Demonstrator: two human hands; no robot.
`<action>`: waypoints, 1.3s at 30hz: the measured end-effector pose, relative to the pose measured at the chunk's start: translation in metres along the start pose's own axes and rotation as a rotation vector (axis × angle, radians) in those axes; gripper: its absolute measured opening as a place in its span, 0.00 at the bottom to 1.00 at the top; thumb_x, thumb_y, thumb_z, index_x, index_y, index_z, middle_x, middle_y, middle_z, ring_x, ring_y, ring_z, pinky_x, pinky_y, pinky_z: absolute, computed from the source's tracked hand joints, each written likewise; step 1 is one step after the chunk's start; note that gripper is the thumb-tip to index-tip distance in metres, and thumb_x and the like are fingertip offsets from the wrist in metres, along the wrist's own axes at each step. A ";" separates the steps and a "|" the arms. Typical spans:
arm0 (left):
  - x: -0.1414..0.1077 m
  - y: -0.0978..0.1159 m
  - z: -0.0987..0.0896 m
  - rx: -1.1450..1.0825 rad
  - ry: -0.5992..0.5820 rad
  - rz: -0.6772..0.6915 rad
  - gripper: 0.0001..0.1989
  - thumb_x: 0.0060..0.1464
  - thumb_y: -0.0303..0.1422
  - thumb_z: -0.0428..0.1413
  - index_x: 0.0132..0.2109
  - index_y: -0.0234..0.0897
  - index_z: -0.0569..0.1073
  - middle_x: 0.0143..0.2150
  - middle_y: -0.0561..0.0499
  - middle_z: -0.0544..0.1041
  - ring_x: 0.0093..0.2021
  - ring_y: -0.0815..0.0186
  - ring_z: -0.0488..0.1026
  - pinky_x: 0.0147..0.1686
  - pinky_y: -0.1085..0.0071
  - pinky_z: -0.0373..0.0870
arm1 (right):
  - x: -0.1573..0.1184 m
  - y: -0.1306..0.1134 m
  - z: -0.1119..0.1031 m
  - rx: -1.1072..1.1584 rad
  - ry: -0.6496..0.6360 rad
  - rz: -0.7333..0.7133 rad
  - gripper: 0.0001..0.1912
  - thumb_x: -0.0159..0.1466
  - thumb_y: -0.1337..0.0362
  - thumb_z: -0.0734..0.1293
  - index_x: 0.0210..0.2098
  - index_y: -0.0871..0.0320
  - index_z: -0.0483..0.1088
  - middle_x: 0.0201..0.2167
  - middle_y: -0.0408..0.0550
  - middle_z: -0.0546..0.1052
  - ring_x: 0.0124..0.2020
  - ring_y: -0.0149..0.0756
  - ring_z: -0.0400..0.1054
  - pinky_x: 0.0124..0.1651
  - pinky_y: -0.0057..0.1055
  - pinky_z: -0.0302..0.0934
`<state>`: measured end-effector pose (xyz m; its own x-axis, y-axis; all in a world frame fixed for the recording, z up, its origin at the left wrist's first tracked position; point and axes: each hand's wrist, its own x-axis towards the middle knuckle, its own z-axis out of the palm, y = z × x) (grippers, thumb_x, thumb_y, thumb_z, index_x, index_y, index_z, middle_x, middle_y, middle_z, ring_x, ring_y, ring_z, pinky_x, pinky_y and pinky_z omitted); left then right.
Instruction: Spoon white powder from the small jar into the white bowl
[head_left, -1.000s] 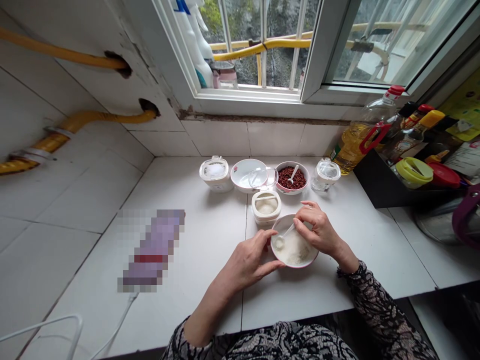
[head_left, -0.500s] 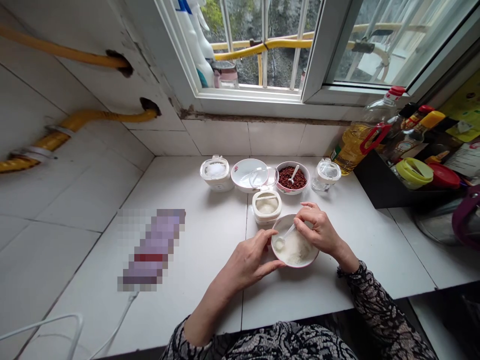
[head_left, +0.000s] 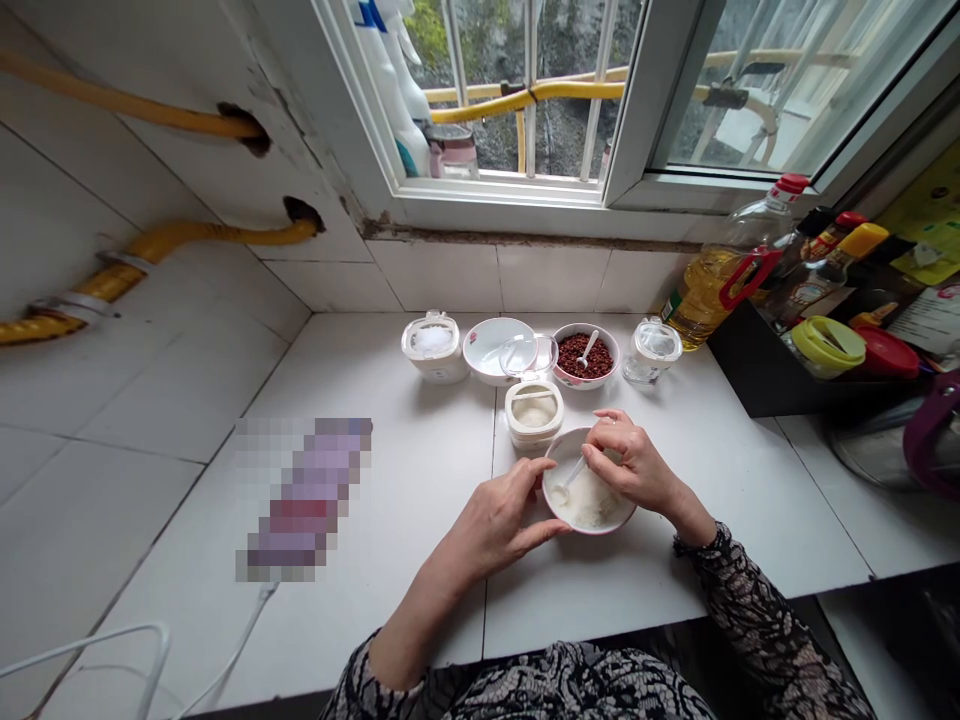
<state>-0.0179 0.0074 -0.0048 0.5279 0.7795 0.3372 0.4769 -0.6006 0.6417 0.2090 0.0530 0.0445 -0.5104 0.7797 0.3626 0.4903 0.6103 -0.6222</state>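
A bowl (head_left: 634,515) of pale, fine grains stands near the counter's front edge. My left hand (head_left: 495,515) grips its left rim between thumb and fingers. Pinched in my right hand (head_left: 630,462) is a small white spoon (head_left: 576,471), its tip down in the grains at the bowl's left side. Just behind the bowl sits an open white jar (head_left: 534,410) of similar pale grains, its clear lid (head_left: 529,355) tipped back. Farther back are a bowl of red-brown peppercorn-like bits (head_left: 587,362) with a white spoon in it, and a white bowl (head_left: 484,350).
A jar of white crystals (head_left: 433,347) stands back left, a clear lidded jar (head_left: 652,350) back right. An oil bottle (head_left: 712,280) and a black box (head_left: 757,370) of condiments line the right side. A blurred purple object (head_left: 311,500) with a white cable (head_left: 247,640) lies left.
My right hand has shifted slightly left, and the spoon's tip has sunk lower into the grains. My left hand keeps its hold on the bowl.
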 end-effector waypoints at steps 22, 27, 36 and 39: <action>0.001 0.000 0.001 0.008 0.006 0.020 0.25 0.65 0.52 0.51 0.58 0.38 0.60 0.42 0.48 0.75 0.34 0.61 0.77 0.31 0.66 0.76 | 0.004 0.001 -0.007 0.237 0.090 0.232 0.22 0.67 0.56 0.62 0.18 0.56 0.62 0.18 0.41 0.66 0.27 0.33 0.63 0.48 0.37 0.66; 0.000 -0.001 0.001 -0.002 0.000 0.011 0.25 0.65 0.50 0.53 0.58 0.38 0.61 0.41 0.48 0.74 0.34 0.62 0.77 0.32 0.66 0.76 | 0.004 0.000 -0.008 0.300 0.096 0.281 0.25 0.67 0.51 0.63 0.17 0.56 0.65 0.18 0.42 0.68 0.26 0.33 0.65 0.37 0.31 0.64; 0.001 0.000 0.000 0.009 -0.001 0.011 0.24 0.65 0.49 0.53 0.58 0.38 0.61 0.40 0.49 0.74 0.33 0.63 0.76 0.31 0.67 0.75 | 0.004 0.000 -0.006 0.329 0.071 0.318 0.25 0.66 0.49 0.63 0.17 0.56 0.64 0.18 0.42 0.67 0.28 0.34 0.65 0.37 0.31 0.63; 0.002 0.000 -0.001 0.016 -0.011 0.005 0.24 0.65 0.49 0.53 0.57 0.38 0.62 0.39 0.50 0.74 0.32 0.63 0.75 0.30 0.67 0.75 | 0.004 0.000 -0.006 0.343 0.069 0.329 0.25 0.65 0.49 0.64 0.17 0.56 0.63 0.18 0.42 0.67 0.27 0.34 0.64 0.37 0.32 0.63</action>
<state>-0.0174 0.0085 -0.0036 0.5384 0.7742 0.3329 0.4855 -0.6078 0.6284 0.2113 0.0568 0.0503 -0.3133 0.9383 0.1462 0.3510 0.2574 -0.9003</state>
